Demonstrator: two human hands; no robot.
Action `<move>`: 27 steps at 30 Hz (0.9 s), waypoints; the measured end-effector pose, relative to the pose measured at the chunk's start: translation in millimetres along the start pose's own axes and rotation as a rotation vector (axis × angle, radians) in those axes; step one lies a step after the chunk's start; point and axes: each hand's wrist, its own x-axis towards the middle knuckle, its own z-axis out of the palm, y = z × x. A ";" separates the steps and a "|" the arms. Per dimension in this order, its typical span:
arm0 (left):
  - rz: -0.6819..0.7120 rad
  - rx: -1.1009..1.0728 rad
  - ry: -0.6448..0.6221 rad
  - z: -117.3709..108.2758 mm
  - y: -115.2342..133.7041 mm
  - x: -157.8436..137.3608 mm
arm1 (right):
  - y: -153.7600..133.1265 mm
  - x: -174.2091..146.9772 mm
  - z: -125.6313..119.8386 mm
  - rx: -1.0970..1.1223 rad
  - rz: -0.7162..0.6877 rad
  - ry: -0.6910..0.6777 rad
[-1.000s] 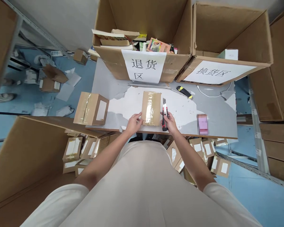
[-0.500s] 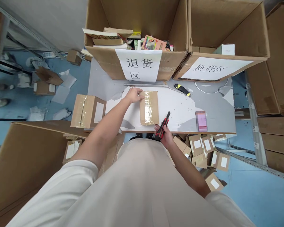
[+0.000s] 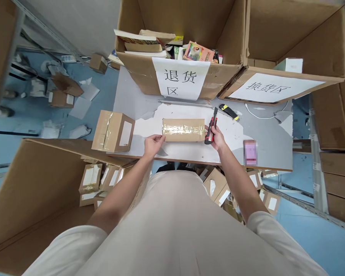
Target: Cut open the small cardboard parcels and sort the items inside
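Observation:
A taped cardboard box point(image 3: 184, 135) lies crosswise on the white sheet, shiny clear tape running along its top. My left hand point(image 3: 153, 145) pinches its left end between thumb and fingers. In my right hand point(image 3: 217, 138) is a red and black utility knife point(image 3: 210, 132), its dark blade pointing away from me. Some fingers of that hand reach behind the knife to the box's right end; whether they press on it is hard to see. A second cutter, yellow and black point(image 3: 229, 112), rests farther back on the table.
A closed carton point(image 3: 112, 132) stands at the table's left. Two big open cartons point(image 3: 209, 82) point(image 3: 227, 96) with paper signs line the back, the left one holding books. A pink blurred item point(image 3: 250, 152) lies at right. Small boxes point(image 3: 215, 182) fill the space below the front edge.
The taped box has turned from lengthwise to crosswise. My left hand has come down to its near left end, and my right hand has risen with the knife to its right end.

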 end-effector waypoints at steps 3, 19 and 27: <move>0.256 0.203 0.068 -1.2 15.4 16.0 | -1.2 -16.0 -7.2 -0.143 -0.081 0.042; 0.635 0.704 -0.269 27.2 60.5 44.7 | -12.5 -68.7 -34.2 -0.548 0.029 -0.111; 0.641 0.727 -0.216 31.8 58.0 43.3 | -50.0 -41.3 -48.8 -0.731 0.104 -0.295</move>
